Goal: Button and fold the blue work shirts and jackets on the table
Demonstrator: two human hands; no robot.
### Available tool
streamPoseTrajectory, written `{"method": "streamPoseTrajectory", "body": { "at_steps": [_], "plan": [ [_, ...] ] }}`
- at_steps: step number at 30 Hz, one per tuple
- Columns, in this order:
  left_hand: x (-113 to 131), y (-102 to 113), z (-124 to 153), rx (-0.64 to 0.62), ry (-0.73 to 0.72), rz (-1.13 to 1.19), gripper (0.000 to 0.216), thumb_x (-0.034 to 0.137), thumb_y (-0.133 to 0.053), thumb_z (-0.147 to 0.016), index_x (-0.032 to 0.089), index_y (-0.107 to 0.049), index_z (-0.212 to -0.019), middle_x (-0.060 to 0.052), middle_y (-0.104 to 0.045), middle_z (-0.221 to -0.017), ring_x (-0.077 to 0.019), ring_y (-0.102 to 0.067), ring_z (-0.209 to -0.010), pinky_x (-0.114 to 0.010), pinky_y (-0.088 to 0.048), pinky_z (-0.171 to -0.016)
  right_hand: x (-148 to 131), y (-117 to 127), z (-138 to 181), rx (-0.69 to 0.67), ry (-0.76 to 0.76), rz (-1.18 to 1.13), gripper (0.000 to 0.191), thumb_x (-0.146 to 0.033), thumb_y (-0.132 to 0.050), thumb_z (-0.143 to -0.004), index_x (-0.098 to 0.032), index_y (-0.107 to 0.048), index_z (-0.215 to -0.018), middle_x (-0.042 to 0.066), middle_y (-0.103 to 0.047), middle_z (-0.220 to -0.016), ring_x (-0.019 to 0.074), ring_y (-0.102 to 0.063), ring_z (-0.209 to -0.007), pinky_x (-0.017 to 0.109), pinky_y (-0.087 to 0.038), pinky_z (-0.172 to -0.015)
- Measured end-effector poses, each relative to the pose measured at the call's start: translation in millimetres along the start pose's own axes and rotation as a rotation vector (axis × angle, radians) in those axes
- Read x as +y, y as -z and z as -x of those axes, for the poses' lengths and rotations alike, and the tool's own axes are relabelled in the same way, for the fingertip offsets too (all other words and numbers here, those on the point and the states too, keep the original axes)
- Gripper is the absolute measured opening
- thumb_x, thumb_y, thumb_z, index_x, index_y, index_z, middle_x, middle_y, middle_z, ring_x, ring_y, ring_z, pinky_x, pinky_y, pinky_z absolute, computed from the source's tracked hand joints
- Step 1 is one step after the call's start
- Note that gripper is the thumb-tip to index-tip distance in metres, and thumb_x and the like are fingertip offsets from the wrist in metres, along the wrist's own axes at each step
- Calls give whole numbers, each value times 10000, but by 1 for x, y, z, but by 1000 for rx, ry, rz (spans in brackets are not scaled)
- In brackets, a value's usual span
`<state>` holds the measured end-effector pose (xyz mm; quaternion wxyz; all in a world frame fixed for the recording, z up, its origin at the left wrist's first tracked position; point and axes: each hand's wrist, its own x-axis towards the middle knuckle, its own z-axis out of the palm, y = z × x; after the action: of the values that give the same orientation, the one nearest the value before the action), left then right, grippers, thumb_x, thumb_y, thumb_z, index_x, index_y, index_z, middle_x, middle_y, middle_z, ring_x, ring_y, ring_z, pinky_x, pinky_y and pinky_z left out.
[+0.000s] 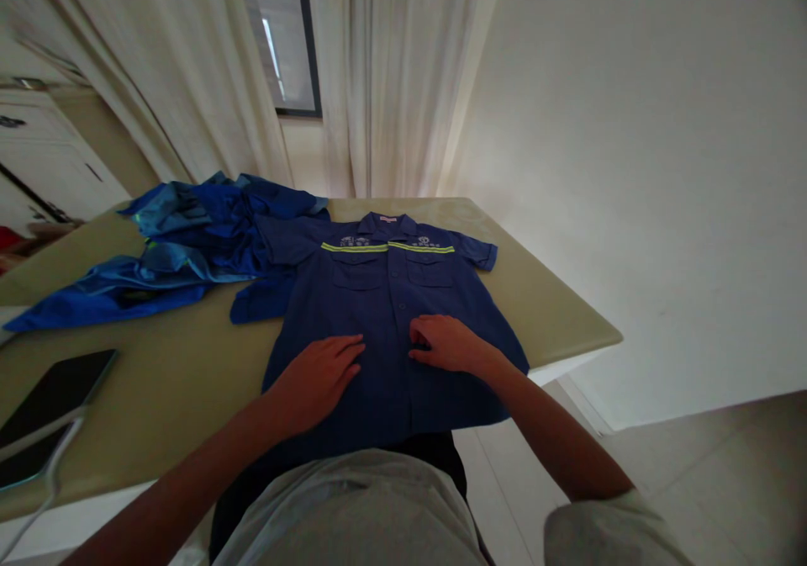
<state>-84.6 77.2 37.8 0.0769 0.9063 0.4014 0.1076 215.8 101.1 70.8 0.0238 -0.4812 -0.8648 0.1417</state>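
Observation:
A dark blue short-sleeved work shirt (387, 364) lies spread front side up, collar away from me. A yellow-green stripe crosses its chest above two flap pockets, and pale printing shows above the stripe. Its lower hem hangs over the near table edge by my body. My left hand (319, 381) rests on the lower left of the shirt, fingers stretched out and holding nothing. Right of the button line, my right hand (447, 343) touches the cloth with loosely bent fingers, a gap between thumb and fingers. Nothing is visible in its grasp.
A heap of crumpled blue clothing (208, 221) lies at the back left, touching the shirt's left sleeve. A dark phone (63, 389) with a white cable (54, 465) is at the near left of the table (170, 364). Curtains (403, 78) and a white wall (630, 171) stand beyond.

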Motion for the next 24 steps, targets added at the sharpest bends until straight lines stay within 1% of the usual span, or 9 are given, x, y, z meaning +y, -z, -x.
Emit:
{"method": "streamPoseTrajectory", "body": {
  "at_steps": [2, 3, 5, 8, 11, 14, 20, 22, 24],
  "plan": [
    [4, -6, -44, -37, -16, 22, 527, 409, -294, -1083, 189, -568, -1477, -113, -546, -1553, -241, -526, -1411, -432, -393, -1187, 1, -5, 1, 23, 17, 1, 173, -305, -749, -888, -197, -653, -983, 40, -681, -977, 171, -620, -801, 275, -387, -679],
    [6, -11, -67, -32, -8, 15, 548, 437, -285, -1083, 193, -547, -1498, -121, -513, -1579, -259, -494, -1441, -472, -338, -1225, 1, -8, 3, 39, 26, -4, 161, -288, -742, -891, -195, -654, -988, 40, -678, -981, 172, -620, -813, 276, -397, -698],
    [9, -20, -108, 1, 65, 1, 604, 549, -279, -1067, 248, -494, -1545, -108, -423, -1643, -317, -388, -1513, -594, -211, -1261, 4, -14, 8, 72, 40, -29, 149, -265, -738, -895, -191, -657, -995, 39, -672, -978, 176, -622, -839, 279, -420, -738],
    [11, -36, -149, -1, 222, 14, 690, 692, -273, -1014, 340, -426, -1587, -87, -282, -1712, -419, -250, -1559, -720, -154, -1215, 8, -22, 15, 132, 65, -91, 108, -237, -715, -922, -195, -665, -1008, 39, -668, -989, 178, -626, -888, 279, -448, -790],
    [6, -50, -167, -14, 266, 15, 742, 758, -306, -970, 378, -393, -1601, -86, -209, -1734, -469, -156, -1572, -759, -95, -1195, 13, -26, 16, 179, 93, -112, 85, -239, -688, -953, -203, -676, -1028, 45, -669, -1015, 188, -628, -952, 289, -464, -848],
    [-5, -60, -179, 2, 255, 16, 741, 760, -325, -961, 392, -388, -1600, -80, -207, -1736, -463, -136, -1576, -760, -52, -1195, 20, -25, 6, 189, 94, -87, 80, -226, -690, -946, -205, -684, -1023, 48, -674, -1011, 193, -627, -948, 294, -466, -850],
    [-35, -60, -215, -6, 243, 17, 729, 757, -338, -958, 397, -406, -1588, -82, -210, -1734, -449, -152, -1577, -758, -39, -1192, 32, -11, -33, 186, 35, -34, 82, -204, -718, -901, -198, -697, -981, 40, -670, -964, 184, -623, -901, 277, -438, -788],
    [-40, -59, -222, -3, 238, 16, 723, 741, -334, -967, 386, -399, -1594, -84, -227, -1730, -438, -167, -1577, -747, -53, -1199, 32, -9, -41, 188, -17, -12, 78, -206, -719, -892, -200, -695, -965, 38, -667, -955, 184, -620, -888, 274, -424, -764],
    [-41, -61, -221, 11, 236, 9, 724, 718, -337, -979, 361, -381, -1607, -92, -244, -1724, -428, -185, -1575, -731, -70, -1209, 28, -12, -44, 200, -63, 5, 70, -207, -713, -886, -206, -690, -952, 38, -666, -961, 187, -621, -892, 275, -419, -755]
  ]
}}
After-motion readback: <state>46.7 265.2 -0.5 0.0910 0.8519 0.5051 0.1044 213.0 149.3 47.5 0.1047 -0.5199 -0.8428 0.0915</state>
